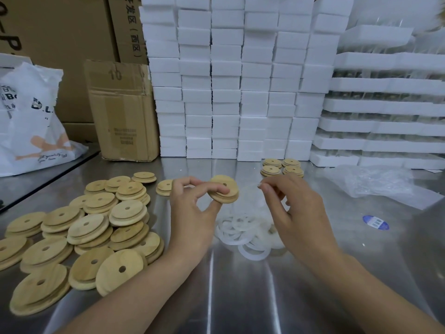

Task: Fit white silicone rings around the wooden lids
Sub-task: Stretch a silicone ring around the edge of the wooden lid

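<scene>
The left hand (192, 206) holds one wooden lid (225, 189) tilted above the counter (313, 273), with the thumb under its rim and the curled fingers (214, 189) across its top. Just beside it, the right hand (293, 208) pinches a faint, blurred white silicone ring (250, 198) that hangs between the fingertips and the lid. A heap of rings (243, 235) lies mid-counter below both hands. Loose lids (96, 227) crowd the left edge.
</scene>
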Demonstrator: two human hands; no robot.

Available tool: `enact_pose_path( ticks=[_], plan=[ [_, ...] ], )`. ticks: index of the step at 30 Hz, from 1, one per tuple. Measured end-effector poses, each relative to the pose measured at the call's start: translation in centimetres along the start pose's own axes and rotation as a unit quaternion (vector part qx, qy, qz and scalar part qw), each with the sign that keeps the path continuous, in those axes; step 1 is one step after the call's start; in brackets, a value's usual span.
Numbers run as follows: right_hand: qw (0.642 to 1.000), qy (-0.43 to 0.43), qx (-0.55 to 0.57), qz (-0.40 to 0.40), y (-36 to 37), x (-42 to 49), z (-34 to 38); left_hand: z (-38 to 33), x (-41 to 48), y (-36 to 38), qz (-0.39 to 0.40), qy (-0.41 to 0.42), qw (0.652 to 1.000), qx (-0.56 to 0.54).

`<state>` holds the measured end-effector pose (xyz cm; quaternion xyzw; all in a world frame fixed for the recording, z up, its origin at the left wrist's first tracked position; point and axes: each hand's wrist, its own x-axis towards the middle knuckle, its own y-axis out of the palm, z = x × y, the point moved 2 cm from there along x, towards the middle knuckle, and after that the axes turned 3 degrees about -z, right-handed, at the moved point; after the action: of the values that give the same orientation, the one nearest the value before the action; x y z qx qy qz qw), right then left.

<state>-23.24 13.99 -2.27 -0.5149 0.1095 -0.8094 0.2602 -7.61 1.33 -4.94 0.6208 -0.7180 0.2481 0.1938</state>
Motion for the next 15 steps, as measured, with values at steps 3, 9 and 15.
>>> enact_pose_path(
  ticks=[3, 9, 15],
  plan=[
    [1.000, 0.005, -0.004, 0.003, 0.0, 0.0, -0.1, 0.3, 0.0, 0.1, 0.019, -0.025, 0.999, -0.044],
    [1.000, -0.001, -0.002, 0.015, 0.1, -0.1, -0.2, 0.6, -0.5, 0.8, 0.079, -0.086, 0.986, -0.120],
    [0.999, 0.002, 0.011, 0.037, 0.3, -0.1, -0.6, 0.5, -0.8, 1.1, 0.119, -0.134, 0.968, -0.176]
  ],
)
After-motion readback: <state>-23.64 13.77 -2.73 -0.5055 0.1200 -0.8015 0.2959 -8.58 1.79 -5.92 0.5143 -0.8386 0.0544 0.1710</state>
